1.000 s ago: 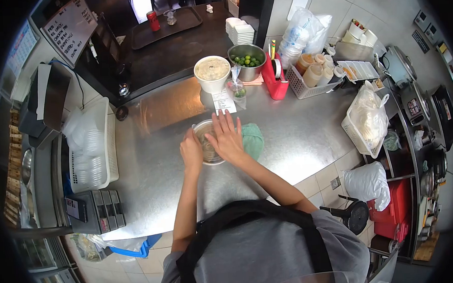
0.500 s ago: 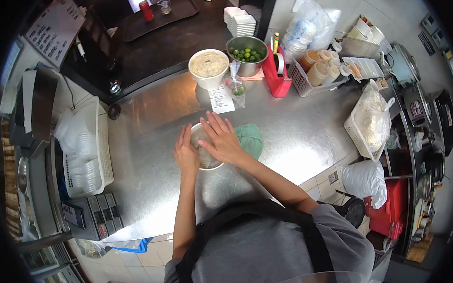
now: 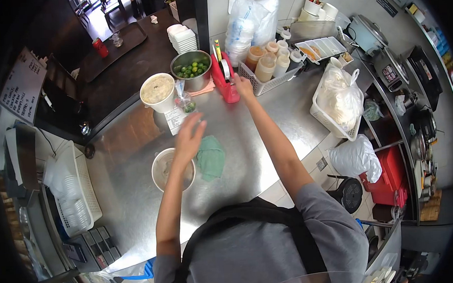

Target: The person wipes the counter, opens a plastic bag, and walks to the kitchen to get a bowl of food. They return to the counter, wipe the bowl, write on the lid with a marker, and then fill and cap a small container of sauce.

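My right hand (image 3: 243, 87) is at the front end of the red tape dispenser (image 3: 229, 93), its fingers pinched together at the tape; the strip itself is too small to make out. Partly blurred, my left hand (image 3: 188, 138) hangs open above the counter with its fingers stretched out. Beneath my left wrist stands a round white bowl (image 3: 155, 170) that seems to have a clear lid. A crumpled green cloth (image 3: 210, 158) lies just right of the bowl. Behind my left hand are a printed receipt (image 3: 174, 121) and a small knotted bag (image 3: 186, 104).
A lidded white tub (image 3: 157, 89) and a metal bowl of green limes (image 3: 192, 69) stand at the back. Sauce bottles fill a basket (image 3: 269, 84) to the right. Another basket (image 3: 331, 119) holds a plastic bag. Clear lids sit in the left basket (image 3: 89, 190).
Both hands have left the bowl. My right hand has reached forward and right to the tape dispenser, while my left has lifted above the bowl. The view has turned to the right.
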A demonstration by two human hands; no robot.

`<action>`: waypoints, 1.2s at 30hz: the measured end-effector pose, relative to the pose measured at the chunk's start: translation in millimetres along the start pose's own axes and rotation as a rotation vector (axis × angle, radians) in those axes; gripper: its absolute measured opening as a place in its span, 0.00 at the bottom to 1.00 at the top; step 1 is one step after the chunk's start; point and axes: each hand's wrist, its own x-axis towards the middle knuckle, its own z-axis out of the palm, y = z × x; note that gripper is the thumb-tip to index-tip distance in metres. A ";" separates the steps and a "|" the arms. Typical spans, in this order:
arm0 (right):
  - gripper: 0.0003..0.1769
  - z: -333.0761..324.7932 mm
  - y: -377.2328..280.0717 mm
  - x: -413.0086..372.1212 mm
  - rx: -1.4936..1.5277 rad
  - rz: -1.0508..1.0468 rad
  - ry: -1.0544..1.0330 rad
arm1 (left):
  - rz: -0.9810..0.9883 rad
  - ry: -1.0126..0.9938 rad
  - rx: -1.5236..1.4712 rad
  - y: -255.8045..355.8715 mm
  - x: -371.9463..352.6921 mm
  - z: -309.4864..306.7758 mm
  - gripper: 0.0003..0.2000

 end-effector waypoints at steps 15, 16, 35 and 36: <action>0.04 -147.7 -3.3 -189.7 0.301 -0.160 -0.220 | -0.778 -0.108 -1.082 -44.6 152.3 141.8 0.29; 0.03 -156.2 -4.7 -206.0 0.292 -0.144 -0.207 | -0.738 -0.062 -1.013 -42.6 151.3 146.7 0.27; 0.10 -96.0 -21.1 -210.2 0.263 -0.112 -0.882 | 0.031 1.079 -0.535 22.2 -40.3 -39.9 0.14; 0.10 -73.3 -22.4 -206.2 0.281 -0.055 -0.989 | 0.013 1.202 -0.395 11.6 -60.2 -52.4 0.13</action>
